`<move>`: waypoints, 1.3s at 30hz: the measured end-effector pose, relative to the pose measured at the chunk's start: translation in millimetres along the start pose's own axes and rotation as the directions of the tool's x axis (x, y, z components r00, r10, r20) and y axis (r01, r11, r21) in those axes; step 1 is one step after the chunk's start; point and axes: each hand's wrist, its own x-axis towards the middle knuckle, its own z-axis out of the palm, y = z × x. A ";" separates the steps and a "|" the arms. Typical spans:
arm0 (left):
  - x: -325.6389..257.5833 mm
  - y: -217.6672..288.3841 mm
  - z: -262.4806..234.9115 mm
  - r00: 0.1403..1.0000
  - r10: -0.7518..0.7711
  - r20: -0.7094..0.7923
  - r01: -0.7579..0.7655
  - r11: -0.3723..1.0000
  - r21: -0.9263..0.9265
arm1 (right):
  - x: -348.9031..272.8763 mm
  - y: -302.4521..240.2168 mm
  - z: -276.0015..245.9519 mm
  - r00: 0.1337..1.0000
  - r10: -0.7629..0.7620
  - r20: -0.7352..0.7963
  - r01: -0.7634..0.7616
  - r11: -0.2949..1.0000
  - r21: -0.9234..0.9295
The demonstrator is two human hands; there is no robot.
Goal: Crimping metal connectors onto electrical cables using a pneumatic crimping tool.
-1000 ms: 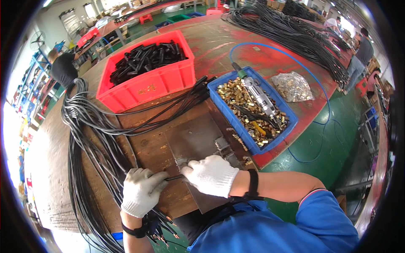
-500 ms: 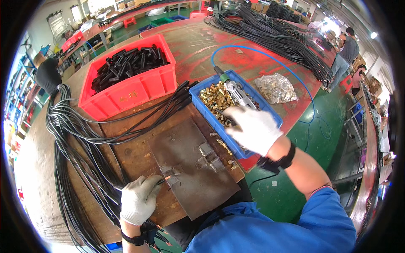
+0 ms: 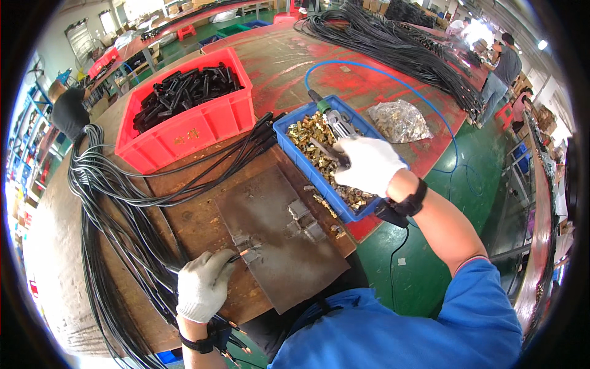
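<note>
My left hand (image 3: 204,284), in a white glove, is closed on a black cable (image 3: 235,257). The cable's bare copper end lies at the near left edge of a dark metal plate (image 3: 270,270). Over a blue bin (image 3: 305,177) full of small brass fittings (image 3: 307,138), my gloved right hand (image 3: 373,166) is closed round a dark, narrow metal tool (image 3: 326,149); its exact kind is unclear. A silver and green air tool (image 3: 339,125) lies in the bin, partly hidden behind that hand.
A red bin (image 3: 184,138) of black sleeves stands at the back left. Bundled black cables (image 3: 98,203) hang along the left. Behind the blue bin lie a clear bag (image 3: 401,121) and a blue hose (image 3: 381,72). Other people work at the far left and right.
My right hand has moved up and away over the blue bin, with the dark tool, and now covers more of the air tool. The left hand keeps its hold on the cable.
</note>
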 end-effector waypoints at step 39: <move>-5.9 0.5 -4.1 0.999 -0.026 -0.026 0.028 0.996 0.081 | 7.9 24.5 13.5 0.918 -0.286 0.276 0.346 0.916 -0.202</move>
